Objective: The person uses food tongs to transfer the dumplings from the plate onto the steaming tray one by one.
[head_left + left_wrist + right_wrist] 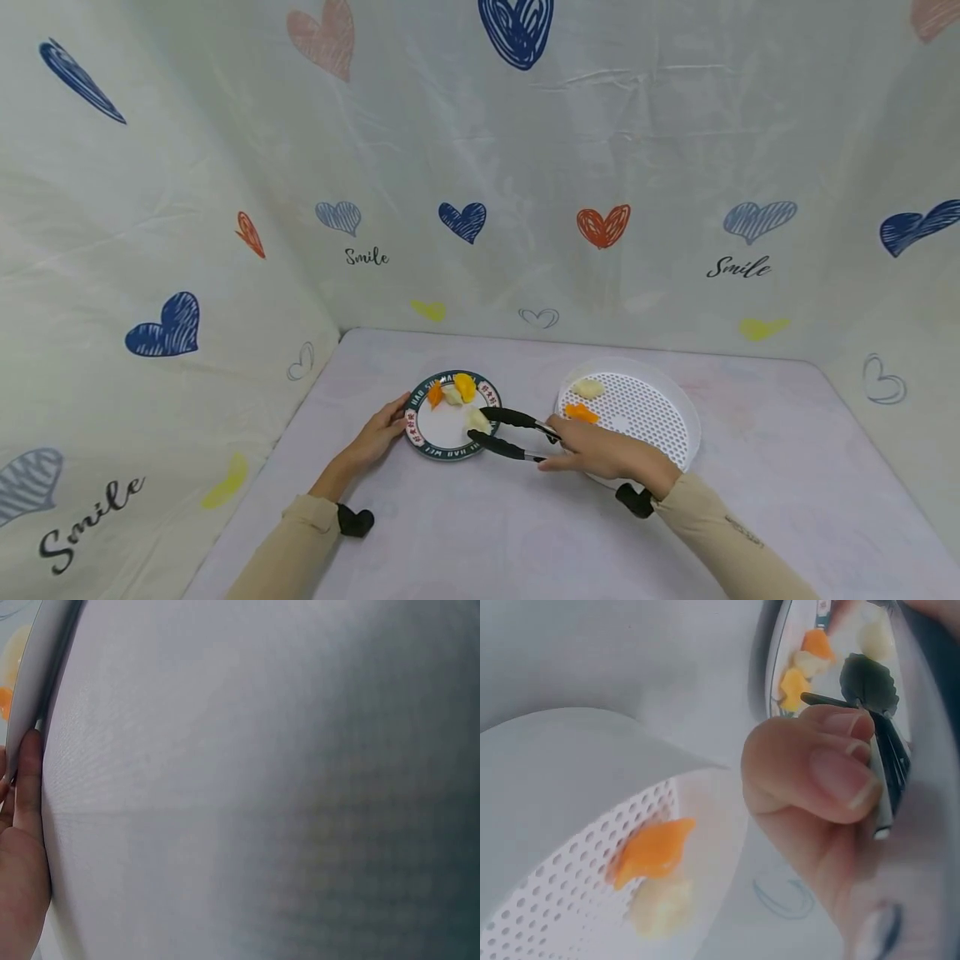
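Note:
In the head view my left hand (pixel 378 433) pinches the left rim of a round plate (pixel 435 429) with a dark green lettered border. The left wrist view shows its fingers (pixel 28 780) under the plate's edge. My right hand (pixel 607 450) grips a pair of tongs (pixel 510 417) with black tips, which reach over the plate's right side. Between the tips is a pale piece (pixel 477 421) of food, close over the plate. Toward the plate's back lie an orange flower-shaped piece (pixel 435 394), another pale piece (pixel 452 395) and a yellow piece (pixel 465 386).
A round white perforated basket (pixel 686 408) stands to the right, partly behind my right hand. Inside it are an orange piece (pixel 581 412) and a pale piece (pixel 588 388). The white table (pixel 465 533) meets a heart-printed cloth (pixel 525 275) behind and at the left.

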Demonstrator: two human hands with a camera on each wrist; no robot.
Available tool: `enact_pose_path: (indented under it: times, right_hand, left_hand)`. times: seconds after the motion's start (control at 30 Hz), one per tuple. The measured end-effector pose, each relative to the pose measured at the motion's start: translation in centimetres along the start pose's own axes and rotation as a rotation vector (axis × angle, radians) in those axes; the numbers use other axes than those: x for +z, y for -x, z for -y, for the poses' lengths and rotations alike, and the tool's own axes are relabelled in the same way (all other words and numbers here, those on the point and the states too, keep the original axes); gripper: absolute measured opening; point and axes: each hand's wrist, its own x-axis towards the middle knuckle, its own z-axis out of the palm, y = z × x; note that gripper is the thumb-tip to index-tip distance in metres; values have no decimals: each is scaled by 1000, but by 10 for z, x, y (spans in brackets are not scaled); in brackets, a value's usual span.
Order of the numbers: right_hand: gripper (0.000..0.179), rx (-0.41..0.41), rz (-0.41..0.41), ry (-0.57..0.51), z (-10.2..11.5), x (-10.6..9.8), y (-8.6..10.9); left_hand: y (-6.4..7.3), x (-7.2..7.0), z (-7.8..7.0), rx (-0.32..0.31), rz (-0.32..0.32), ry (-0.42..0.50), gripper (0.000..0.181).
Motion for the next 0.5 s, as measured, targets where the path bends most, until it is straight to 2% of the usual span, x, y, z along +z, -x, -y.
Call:
enact_pose_path:
  times: [0.2,0.37,0.5]
  right_hand:
    - [86,18,0,-35,-4,-2,19]
    - [77,-3,2,-12,-8,-4,31]
    - [70,-18,-12,-7,-12,-7,42]
  left_hand:
    - [2,0,0,15,10,4,55]
    - [3,-1,-2,42,24,22,54]
    - [2,-1,-1,29,21,4,55]
